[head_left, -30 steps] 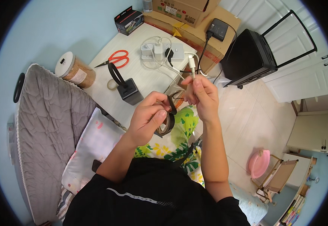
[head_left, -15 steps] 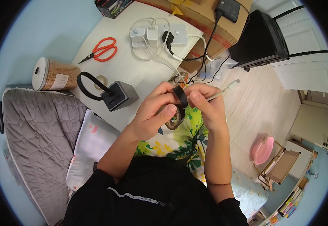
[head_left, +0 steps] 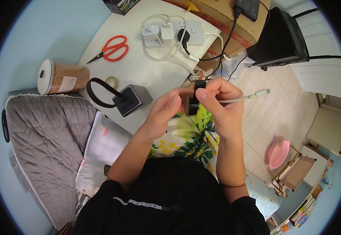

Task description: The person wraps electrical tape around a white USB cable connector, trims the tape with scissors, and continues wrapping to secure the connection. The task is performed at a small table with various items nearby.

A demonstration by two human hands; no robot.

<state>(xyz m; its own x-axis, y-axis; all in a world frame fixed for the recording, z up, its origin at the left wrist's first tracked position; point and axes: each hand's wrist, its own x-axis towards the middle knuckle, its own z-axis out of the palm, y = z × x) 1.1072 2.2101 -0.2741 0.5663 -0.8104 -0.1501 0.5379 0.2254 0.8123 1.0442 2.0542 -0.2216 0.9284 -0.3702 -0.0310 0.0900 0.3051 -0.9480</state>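
Observation:
My right hand [head_left: 224, 103] is closed, thumb against fingers, on a white cable [head_left: 235, 100] whose plug end sticks out to the right. Black tape [head_left: 200, 84] stands upright at the right thumb tip. Just below it, between my hands, is the tape's dark roll [head_left: 193, 106], seen nearly edge-on. My left hand [head_left: 163, 111] is beside the roll with its thumb raised and apart from it. The left fingers stretch toward the tape, their tips partly hidden. Both hands are above my lap, in front of the desk [head_left: 100, 70].
On the desk are orange-handled scissors [head_left: 113, 49], a power strip [head_left: 196, 32] with chargers, a clear tape roll [head_left: 111, 82], a grey box-shaped device [head_left: 133, 100] with a black loop, and a jar [head_left: 66, 77]. A cardboard box [head_left: 217, 19] and black suitcase [head_left: 282, 37] stand beyond.
The tape roll has risen and turned edge-on between my hands. My left thumb has come off it. My right hand and the cable's plug end have shifted right; the whole view has shifted slightly too.

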